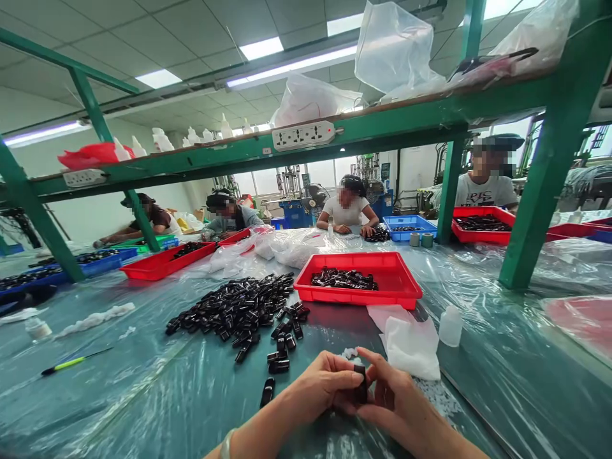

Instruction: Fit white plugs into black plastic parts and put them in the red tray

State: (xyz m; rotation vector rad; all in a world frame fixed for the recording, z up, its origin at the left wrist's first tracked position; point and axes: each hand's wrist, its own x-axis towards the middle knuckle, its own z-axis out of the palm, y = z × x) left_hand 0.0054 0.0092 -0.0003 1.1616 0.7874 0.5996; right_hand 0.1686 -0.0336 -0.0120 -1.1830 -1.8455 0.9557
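Observation:
Close in front of me, a small black glossy part (360,384) stands upright between my two hands. My left hand (321,385) pinches it with thumb and fingers from the left. From the right, the curled fingers of my right hand (399,398) close against the same part, while its index finger stretches over the top. Just beyond my fingertips lies a small white wad (350,352). A single similar black piece (268,392) rests left of my left wrist. Farther off spreads a large pile of such black pieces (234,306).
Behind the pile sits a red tray (401,294) with more black pieces. White cloths (411,347) and a white bottle (451,326) stand to the right. A yellow-green pen-like tool (69,364) lies left. A green shelf frame (530,210) crosses overhead; several people work opposite.

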